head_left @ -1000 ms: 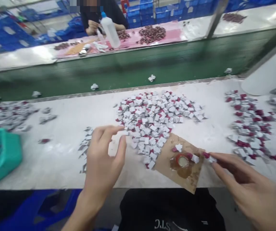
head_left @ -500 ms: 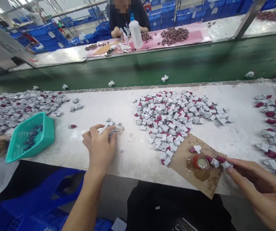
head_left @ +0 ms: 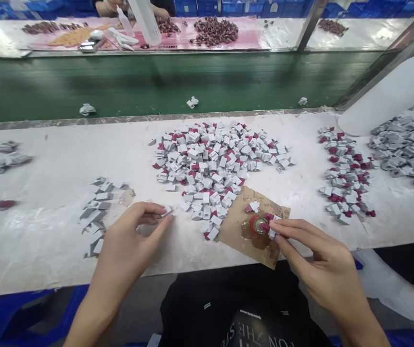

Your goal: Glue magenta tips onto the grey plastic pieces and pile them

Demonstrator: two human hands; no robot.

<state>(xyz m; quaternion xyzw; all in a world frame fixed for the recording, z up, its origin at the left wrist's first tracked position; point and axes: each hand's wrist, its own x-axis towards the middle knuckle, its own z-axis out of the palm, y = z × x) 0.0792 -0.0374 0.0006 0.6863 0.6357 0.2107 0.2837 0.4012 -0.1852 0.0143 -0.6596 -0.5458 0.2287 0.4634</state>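
Grey column (head_left: pixel 97 205): on the worktop (head_left: pixel 48 241), just left of your left hand; plain grey pieces, overlapping and tilted, no maroon visible.
Left hand (head_left: pixel 129 241): you have come off that column, where your fingers were half a second ago; thumb and fingertips are now narrowed on one piece.
Small grey piece (head_left: pixel 167 210): at your left fingertips, in the gap before the pile; partly covered, so its full shape cannot be told.
Mixed pile (head_left: pixel 207 168): between and beyond your hands; grey blocky pieces, many with maroon parts.
Brown card (head_left: pixel 234 229): just left of your right hand; wet-looking brown stain, one loose piece (head_left: pixel 253 207) lying on it.
Red-rimmed disc (head_left: pixel 253 223): on the card, at your right fingertips; pale centre.
Right hand (head_left: pixel 322 255): has moved in from the card's right edge to the disc; fingers pinched. Both hands are thus now occupied.
Maroon-and-grey piece (head_left: pixel 272 233): in your right pinch, at the disc's right side; contact cannot be told.
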